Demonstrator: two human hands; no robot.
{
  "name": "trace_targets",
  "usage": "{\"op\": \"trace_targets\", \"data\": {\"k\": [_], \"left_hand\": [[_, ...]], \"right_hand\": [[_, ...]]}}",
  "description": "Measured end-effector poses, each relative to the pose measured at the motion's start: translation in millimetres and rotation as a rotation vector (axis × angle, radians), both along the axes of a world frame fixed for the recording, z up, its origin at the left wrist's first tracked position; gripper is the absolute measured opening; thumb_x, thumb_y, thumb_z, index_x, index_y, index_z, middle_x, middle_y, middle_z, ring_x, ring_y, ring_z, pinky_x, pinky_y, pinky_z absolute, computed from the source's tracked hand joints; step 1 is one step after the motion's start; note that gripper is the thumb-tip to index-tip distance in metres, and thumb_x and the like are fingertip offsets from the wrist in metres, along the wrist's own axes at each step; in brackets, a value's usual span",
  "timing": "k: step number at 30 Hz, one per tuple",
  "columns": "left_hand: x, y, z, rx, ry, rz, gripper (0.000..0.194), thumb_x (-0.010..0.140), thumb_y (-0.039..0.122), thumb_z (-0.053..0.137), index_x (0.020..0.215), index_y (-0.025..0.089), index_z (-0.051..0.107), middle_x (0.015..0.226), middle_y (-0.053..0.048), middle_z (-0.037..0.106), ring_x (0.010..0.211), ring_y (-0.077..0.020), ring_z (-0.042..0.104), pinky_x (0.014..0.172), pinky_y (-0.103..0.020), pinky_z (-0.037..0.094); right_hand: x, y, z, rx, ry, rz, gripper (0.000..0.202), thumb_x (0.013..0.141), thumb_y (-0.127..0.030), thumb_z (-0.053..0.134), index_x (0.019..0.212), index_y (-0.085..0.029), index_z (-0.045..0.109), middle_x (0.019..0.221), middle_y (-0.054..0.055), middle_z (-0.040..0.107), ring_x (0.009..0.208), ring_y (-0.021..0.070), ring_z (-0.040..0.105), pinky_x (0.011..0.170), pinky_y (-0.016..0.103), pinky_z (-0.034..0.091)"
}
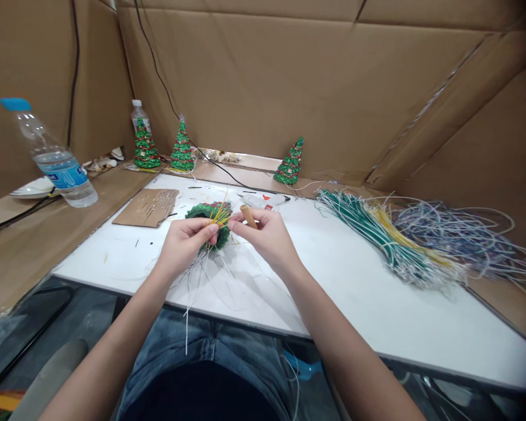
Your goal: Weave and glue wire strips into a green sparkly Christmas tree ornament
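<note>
A green tinsel Christmas tree (223, 238) with some red on it lies on its side behind my hands, its open base towards me. My left hand (191, 235) is closed, pinching a bunch of thin yellow strands (220, 214) at the tree's base. In my closed right hand (265, 231) is a tool with a round wooden handle (248, 216); its working end is hidden. The right thumb and forefinger meet close to the strands, and whether they grip one I cannot tell. Thin white wires (188, 292) trail from under the left hand over the table's front edge.
A glue gun (267, 200) and torn cardboard (146, 208) lie beyond my hands. Bundles of green wires (368, 225) and yellow wires (392, 225) and tangled clear wire (456, 234) sit right. Trees (182, 149) stand behind; a water bottle (63, 169) is left.
</note>
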State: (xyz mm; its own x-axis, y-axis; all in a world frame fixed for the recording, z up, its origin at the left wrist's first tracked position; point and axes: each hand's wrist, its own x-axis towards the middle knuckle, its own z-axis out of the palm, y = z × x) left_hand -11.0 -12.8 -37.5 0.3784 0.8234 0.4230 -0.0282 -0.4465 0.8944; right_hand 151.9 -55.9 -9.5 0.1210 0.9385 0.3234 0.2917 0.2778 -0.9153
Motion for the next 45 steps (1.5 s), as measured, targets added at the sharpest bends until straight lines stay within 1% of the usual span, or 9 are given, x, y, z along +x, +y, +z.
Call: {"op": "trace_targets", "data": {"k": [3, 5, 14, 21, 26, 36, 39, 43, 45], "left_hand": [[-0.1, 0.3, -0.2, -0.003, 0.013, -0.003, 0.03, 0.079, 0.033, 0.061, 0.054, 0.015, 0.06, 0.055, 0.0, 0.056, 0.057, -0.0124, 0.047, 0.057, -0.024, 0.036], [-0.2, 0.3, -0.4, -0.001, 0.017, -0.008, 0.03, 0.079, 0.032, 0.061, 0.055, 0.015, 0.06, 0.056, 0.0, 0.056, 0.058, -0.0123, 0.047, 0.058, -0.024, 0.036], [-0.2, -1.6, 2.0, -0.016, 0.033, -0.011, 0.031, 0.079, 0.034, 0.06, 0.054, 0.015, 0.06, 0.055, 0.0, 0.055, 0.057, -0.0125, 0.046, 0.058, -0.024, 0.035], [0.5, -1.4, -0.1, -0.032, -0.003, -0.011, 0.03, 0.079, 0.032, 0.06, 0.055, 0.015, 0.06, 0.057, -0.001, 0.057, 0.059, -0.0125, 0.047, 0.059, -0.024, 0.036], [0.4, -0.7, 0.3, -0.035, -0.009, -0.007, 0.029, 0.079, 0.032, 0.061, 0.055, 0.015, 0.061, 0.057, -0.001, 0.058, 0.059, -0.0122, 0.047, 0.059, -0.024, 0.036], [0.7, -2.7, 4.0, -0.038, -0.022, 0.001, 0.029, 0.077, 0.032, 0.062, 0.054, 0.015, 0.061, 0.055, 0.0, 0.058, 0.057, -0.0118, 0.048, 0.058, -0.023, 0.037], [0.8, -2.2, 3.4, -0.03, -0.017, -0.001, 0.029, 0.077, 0.032, 0.062, 0.054, 0.015, 0.061, 0.055, 0.0, 0.057, 0.057, -0.0117, 0.047, 0.058, -0.023, 0.036], [0.3, -1.6, 2.0, -0.028, -0.014, 0.006, 0.028, 0.078, 0.032, 0.061, 0.055, 0.015, 0.062, 0.056, 0.0, 0.057, 0.057, -0.0114, 0.047, 0.058, -0.023, 0.036], [-0.2, -1.5, 1.5, -0.027, -0.012, 0.006, 0.028, 0.078, 0.031, 0.061, 0.056, 0.015, 0.062, 0.056, 0.0, 0.058, 0.057, -0.0113, 0.047, 0.058, -0.023, 0.036]], "right_hand": [[-0.2, 1.1, -0.4, 0.023, 0.04, 0.004, 0.015, 0.068, -0.029, 0.067, 0.074, -0.015, 0.068, 0.077, 0.003, 0.067, 0.074, 0.016, 0.059, 0.068, 0.027, 0.044], [-0.1, 1.8, -1.0, 0.024, 0.039, 0.01, 0.014, 0.068, -0.029, 0.067, 0.073, -0.016, 0.068, 0.077, 0.002, 0.067, 0.074, 0.0162, 0.059, 0.069, 0.028, 0.044], [-0.9, 0.7, 0.6, 0.031, 0.063, 0.013, 0.014, 0.069, -0.029, 0.067, 0.071, -0.015, 0.067, 0.076, 0.002, 0.067, 0.072, 0.015, 0.059, 0.066, 0.027, 0.043], [0.5, 1.5, -0.5, 0.004, 0.042, 0.005, 0.017, 0.069, -0.031, 0.067, 0.071, -0.015, 0.067, 0.069, 0.001, 0.063, 0.062, 0.012, 0.052, 0.059, 0.025, 0.039], [0.6, 2.0, -1.1, -0.012, 0.044, 0.001, 0.017, 0.068, -0.031, 0.067, 0.071, -0.014, 0.067, 0.069, 0.001, 0.062, 0.062, 0.0116, 0.05, 0.059, 0.025, 0.037], [1.1, 3.6, -5.0, 0.014, 0.023, 0.021, 0.014, 0.067, -0.029, 0.066, 0.07, -0.015, 0.069, 0.071, 0.001, 0.064, 0.066, 0.0129, 0.053, 0.061, 0.026, 0.039], [1.0, 2.6, -2.3, -0.004, 0.049, 0.026, 0.016, 0.066, -0.029, 0.066, 0.07, -0.014, 0.068, 0.065, 0.0, 0.06, 0.061, 0.0111, 0.049, 0.057, 0.025, 0.036], [0.7, 0.2, 2.1, -0.069, 0.127, 0.025, 0.016, 0.064, -0.027, 0.062, 0.071, -0.014, 0.068, 0.051, -0.004, 0.048, 0.051, 0.0089, 0.042, 0.05, 0.023, 0.031], [0.7, -0.4, 3.1, -0.079, 0.138, 0.024, 0.016, 0.062, -0.026, 0.062, 0.07, -0.014, 0.069, 0.048, -0.005, 0.045, 0.05, 0.0087, 0.04, 0.048, 0.023, 0.03]]}}
